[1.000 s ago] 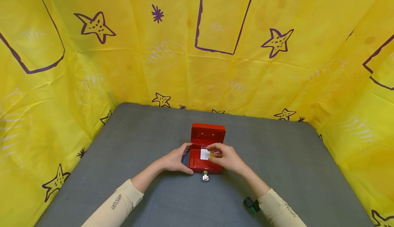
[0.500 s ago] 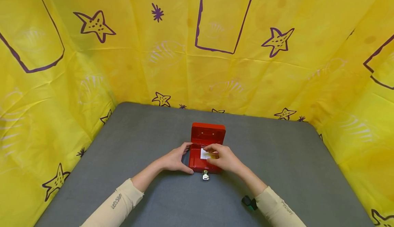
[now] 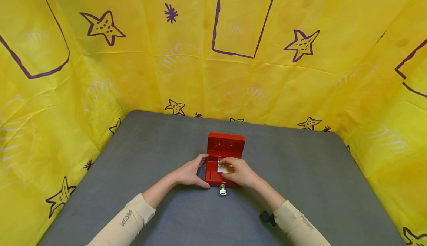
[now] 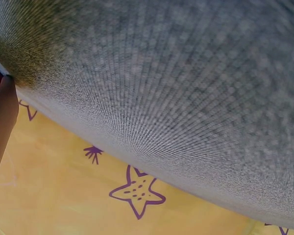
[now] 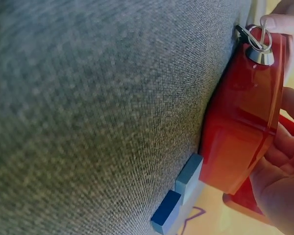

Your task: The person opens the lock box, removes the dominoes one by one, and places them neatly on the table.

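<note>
A red cash box (image 3: 212, 171) stands on the grey table with its lid (image 3: 226, 145) up. A key ring (image 5: 258, 41) hangs at the lock on its front. My left hand (image 3: 189, 172) grips the box's left side, thumb at the front corner and fingers at the back. Over the box's right half, my right hand (image 3: 241, 172) reaches inside with bent fingers. Its thumb and forefinger stand apart about a flat white piece (image 3: 221, 168), beside which a little yellow shows. Whether they touch that piece cannot be seen.
Beside the box's right side, a light blue block (image 5: 188, 175) and a dark blue block (image 5: 165, 210) lie on the table, mostly hidden by my right hand in the head view. A yellow patterned cloth (image 3: 186, 71) surrounds the grey table (image 3: 160, 138).
My right hand has moved slightly left and further over the white piece, covering more of it. The left hand, box and lid have stayed in place.
</note>
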A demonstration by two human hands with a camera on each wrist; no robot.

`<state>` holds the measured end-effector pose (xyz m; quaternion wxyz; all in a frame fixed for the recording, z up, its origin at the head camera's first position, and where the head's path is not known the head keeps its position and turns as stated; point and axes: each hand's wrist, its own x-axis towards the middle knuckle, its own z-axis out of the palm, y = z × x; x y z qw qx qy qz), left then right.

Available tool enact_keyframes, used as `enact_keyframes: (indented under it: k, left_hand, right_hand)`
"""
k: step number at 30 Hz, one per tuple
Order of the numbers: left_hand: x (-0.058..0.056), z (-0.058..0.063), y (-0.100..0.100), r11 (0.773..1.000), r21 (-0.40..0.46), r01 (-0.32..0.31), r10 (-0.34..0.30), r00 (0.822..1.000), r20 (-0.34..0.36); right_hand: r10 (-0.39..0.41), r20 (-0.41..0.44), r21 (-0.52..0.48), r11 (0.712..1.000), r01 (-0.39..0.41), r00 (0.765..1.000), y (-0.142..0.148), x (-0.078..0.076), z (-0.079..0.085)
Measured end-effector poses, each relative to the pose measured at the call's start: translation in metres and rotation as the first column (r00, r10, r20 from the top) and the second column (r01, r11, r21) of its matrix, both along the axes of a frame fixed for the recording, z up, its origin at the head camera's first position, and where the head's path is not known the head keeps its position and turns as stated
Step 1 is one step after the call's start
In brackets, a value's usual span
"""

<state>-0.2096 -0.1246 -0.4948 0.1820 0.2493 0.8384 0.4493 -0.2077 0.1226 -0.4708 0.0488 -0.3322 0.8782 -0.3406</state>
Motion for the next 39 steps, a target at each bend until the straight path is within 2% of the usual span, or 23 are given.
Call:
enact_keyframes:
  k: [13, 22, 33, 39]
  left_hand:
    - [-0.001, 0.000, 0.001, 0.999, -0.039, -0.006, 0.006, 1.000, 0.000]
    - [-0.001, -0.001, 0.000, 1.000, -0.018, -0.009, 0.009, 1.000, -0.009]
    - [-0.002, -0.001, -0.001, 0.999, -0.035, -0.003, 0.002, 1.000, -0.014]
    - [-0.001, -0.001, 0.000, 0.999, -0.043, -0.008, 0.008, 1.000, -0.004]
  right_hand:
    - [0.015, 0.021, 0.024, 1.000, -0.016, 1.000, -0.005, -0.002, -0.003]
    - [0.052, 0.047, -0.009, 0.999, -0.051, 0.998, -0.008, -0.001, -0.002]
    - [0.068, 0.100, -0.024, 0.998, -0.066, 0.993, -0.015, 0.001, -0.002]
    - [0.067, 0.102, 0.000, 0.998, -0.068, 0.992, -0.018, 0.002, -0.002]
